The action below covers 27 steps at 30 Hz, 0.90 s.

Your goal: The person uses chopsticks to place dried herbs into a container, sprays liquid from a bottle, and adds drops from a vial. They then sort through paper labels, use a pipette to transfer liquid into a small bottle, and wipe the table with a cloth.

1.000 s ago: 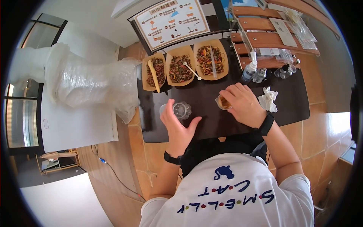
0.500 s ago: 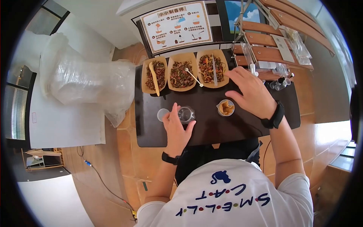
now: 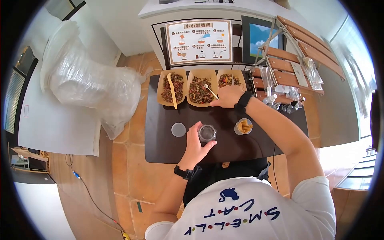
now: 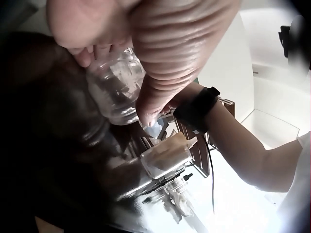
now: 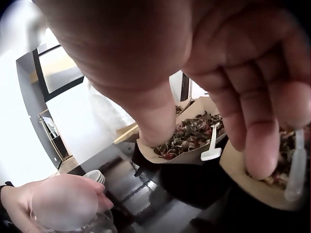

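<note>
My left hand point(image 3: 196, 145) holds a clear jar point(image 3: 207, 133) on the table, thumb on one side and fingers curled round the other. The right hand point(image 3: 228, 96) hovers over the gap between the middle paper tray point(image 3: 200, 105) and the right paper tray point(image 3: 239, 74), fingers loosely bent and apart. Nothing is between its fingers in the right wrist view. Both trays hold dried plant bits. A small white spoon point(image 5: 212, 145) lies on the middle tray's edge, a translucent plastic stick point(image 5: 296, 170) on the right one. A small clear cup point(image 3: 249, 132) holds folded brown pieces point(image 3: 243, 126).
A round whitish lid point(image 3: 179, 129) lies left of the jar. The left tray point(image 3: 161, 88) carries a wooden stick point(image 3: 172, 90). Small bottles point(image 3: 294, 106) stand at the back right beside a slatted wooden rack point(image 3: 282, 64). An instruction sign point(image 3: 200, 42) stands behind the trays.
My right hand let go of the cup with the brown pieces, lifted away and moved left and forward over the trays. The left hand has closed in round the jar.
</note>
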Each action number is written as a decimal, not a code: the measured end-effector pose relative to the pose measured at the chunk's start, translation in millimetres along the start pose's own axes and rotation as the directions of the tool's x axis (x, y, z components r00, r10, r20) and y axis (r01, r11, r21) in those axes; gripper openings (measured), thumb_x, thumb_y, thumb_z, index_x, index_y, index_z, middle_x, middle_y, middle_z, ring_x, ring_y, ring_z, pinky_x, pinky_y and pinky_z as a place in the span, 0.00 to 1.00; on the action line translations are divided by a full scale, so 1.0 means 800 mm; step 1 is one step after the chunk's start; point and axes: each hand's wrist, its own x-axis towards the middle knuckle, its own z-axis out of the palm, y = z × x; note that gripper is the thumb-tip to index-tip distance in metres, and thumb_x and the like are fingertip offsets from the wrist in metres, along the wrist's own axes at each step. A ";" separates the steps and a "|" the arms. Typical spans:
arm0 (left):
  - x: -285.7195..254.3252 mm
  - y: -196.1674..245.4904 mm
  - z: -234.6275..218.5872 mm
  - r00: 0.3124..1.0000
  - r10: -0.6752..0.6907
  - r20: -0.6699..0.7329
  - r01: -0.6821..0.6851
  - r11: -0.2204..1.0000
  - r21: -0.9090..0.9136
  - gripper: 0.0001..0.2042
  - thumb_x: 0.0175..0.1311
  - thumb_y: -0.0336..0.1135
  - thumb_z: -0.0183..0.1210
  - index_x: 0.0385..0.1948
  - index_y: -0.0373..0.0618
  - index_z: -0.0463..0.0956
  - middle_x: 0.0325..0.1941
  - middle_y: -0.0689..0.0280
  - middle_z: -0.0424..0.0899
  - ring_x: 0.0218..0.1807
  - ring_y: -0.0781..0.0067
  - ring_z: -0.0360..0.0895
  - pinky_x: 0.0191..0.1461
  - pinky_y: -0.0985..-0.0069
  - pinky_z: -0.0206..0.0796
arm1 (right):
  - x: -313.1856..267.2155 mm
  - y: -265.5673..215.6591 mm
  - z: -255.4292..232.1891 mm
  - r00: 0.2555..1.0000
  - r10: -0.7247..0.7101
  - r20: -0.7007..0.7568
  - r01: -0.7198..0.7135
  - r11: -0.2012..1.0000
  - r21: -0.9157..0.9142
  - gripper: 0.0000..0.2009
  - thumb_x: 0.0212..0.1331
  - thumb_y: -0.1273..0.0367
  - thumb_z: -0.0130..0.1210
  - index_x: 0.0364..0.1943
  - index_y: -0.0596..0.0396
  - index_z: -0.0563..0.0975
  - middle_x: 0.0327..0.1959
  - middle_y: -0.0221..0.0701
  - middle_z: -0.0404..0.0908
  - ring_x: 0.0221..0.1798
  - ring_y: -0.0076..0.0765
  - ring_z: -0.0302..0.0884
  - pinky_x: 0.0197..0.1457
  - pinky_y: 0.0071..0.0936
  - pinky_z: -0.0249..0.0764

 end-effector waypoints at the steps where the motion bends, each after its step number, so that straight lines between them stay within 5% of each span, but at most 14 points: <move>1: 0.001 0.003 -0.004 1.000 0.012 0.028 -0.013 0.999 0.030 0.43 0.51 0.36 0.76 0.67 0.36 0.59 0.65 0.48 0.68 0.65 0.45 0.66 0.70 0.55 0.58 | 0.007 -0.003 0.005 1.000 0.021 0.005 -0.021 1.000 -0.004 0.28 0.57 0.44 0.60 0.38 0.58 0.86 0.39 0.46 0.88 0.44 0.53 0.87 0.47 0.47 0.82; 11: 0.001 -0.004 -0.008 0.996 0.075 0.049 -0.075 0.997 0.010 0.39 0.53 0.38 0.76 0.64 0.36 0.62 0.65 0.48 0.68 0.64 0.44 0.65 0.68 0.55 0.59 | 0.021 -0.008 0.006 0.997 0.065 -0.034 -0.068 0.994 -0.085 0.14 0.56 0.65 0.55 0.39 0.58 0.86 0.39 0.46 0.88 0.45 0.53 0.87 0.47 0.44 0.83; 21: -0.001 -0.003 -0.007 0.996 0.091 0.024 -0.092 0.995 0.037 0.38 0.53 0.41 0.76 0.64 0.38 0.64 0.64 0.50 0.69 0.64 0.48 0.67 0.68 0.59 0.61 | 0.018 -0.003 0.002 0.996 0.090 -0.004 -0.090 0.995 -0.031 0.23 0.58 0.49 0.63 0.41 0.57 0.85 0.43 0.44 0.88 0.49 0.48 0.87 0.48 0.43 0.82; 23: 0.000 0.002 -0.008 0.997 0.077 0.031 -0.078 0.997 0.023 0.39 0.53 0.37 0.76 0.64 0.35 0.63 0.64 0.48 0.69 0.64 0.44 0.66 0.68 0.55 0.60 | 0.020 -0.002 0.011 0.994 0.075 -0.074 -0.078 0.996 -0.032 0.25 0.58 0.48 0.63 0.33 0.62 0.84 0.34 0.46 0.87 0.40 0.52 0.87 0.44 0.46 0.80; 27: 0.000 -0.001 -0.007 0.996 0.084 0.028 -0.085 0.996 0.029 0.39 0.52 0.37 0.76 0.64 0.36 0.63 0.64 0.48 0.69 0.64 0.43 0.66 0.68 0.55 0.60 | 0.026 -0.003 0.012 0.992 0.117 -0.048 -0.117 0.993 0.010 0.24 0.58 0.50 0.63 0.33 0.62 0.84 0.35 0.46 0.87 0.40 0.53 0.87 0.44 0.47 0.80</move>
